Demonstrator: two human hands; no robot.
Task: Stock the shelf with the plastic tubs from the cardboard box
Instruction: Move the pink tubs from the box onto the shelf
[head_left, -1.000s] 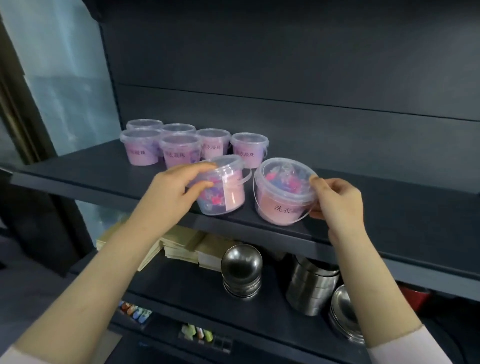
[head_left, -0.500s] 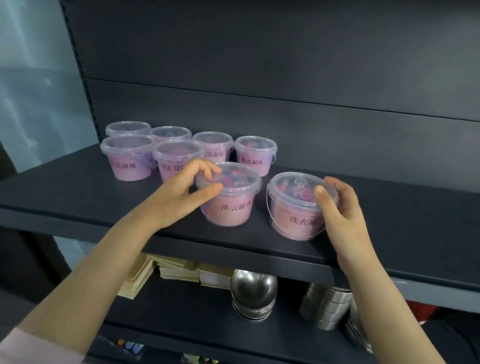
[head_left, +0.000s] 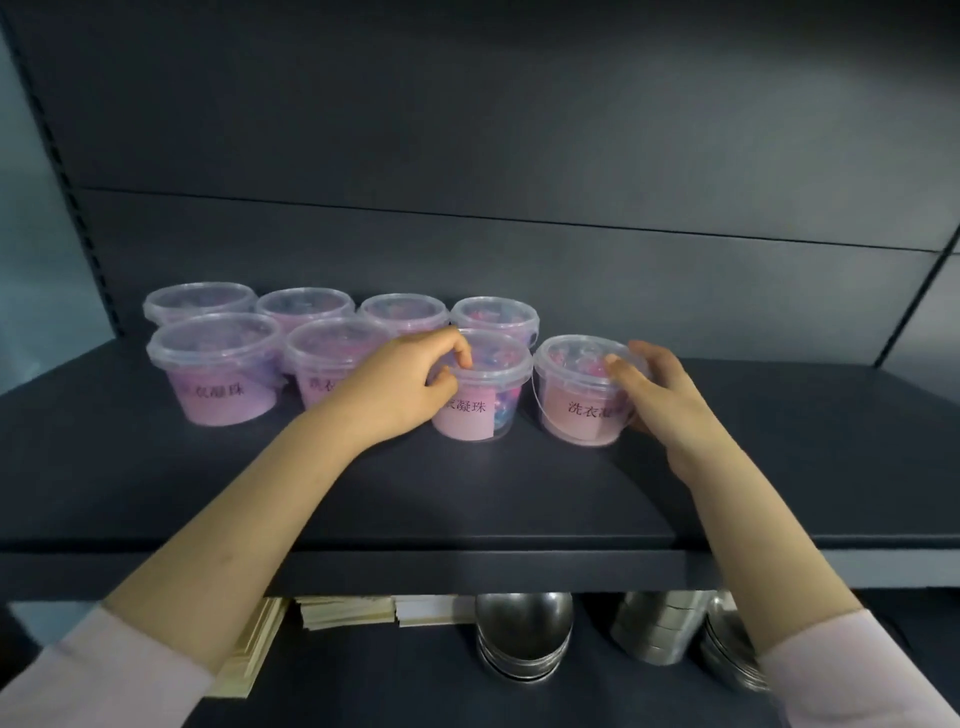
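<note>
left hand (head_left: 400, 387) hides label start on third front tub (head_left: 493, 400), right hand (head_left: 662, 402) covers label end on rightmost tub (head_left: 574, 405); back-row tubs (head_left: 306, 306) half hidden; steel bowls (head_left: 524, 636) tops cut by shelf (head_left: 467, 499)

Eight tubs (head_left: 218, 374) on one shelf (head_left: 467, 493): four behind, four in front. Two hands, left hand (head_left: 400, 384) and right hand (head_left: 660, 395). Below, three steel stacks (head_left: 524, 634) and three paper piles (head_left: 345, 613).

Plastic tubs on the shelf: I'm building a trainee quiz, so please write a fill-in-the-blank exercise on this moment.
The shelf carries ____ tubs in all.
The left hand grips the tub standing ____ from the left in the front row.
The right hand holds the tub at that row's ____ end.
Missing: eight; third; right.
</note>
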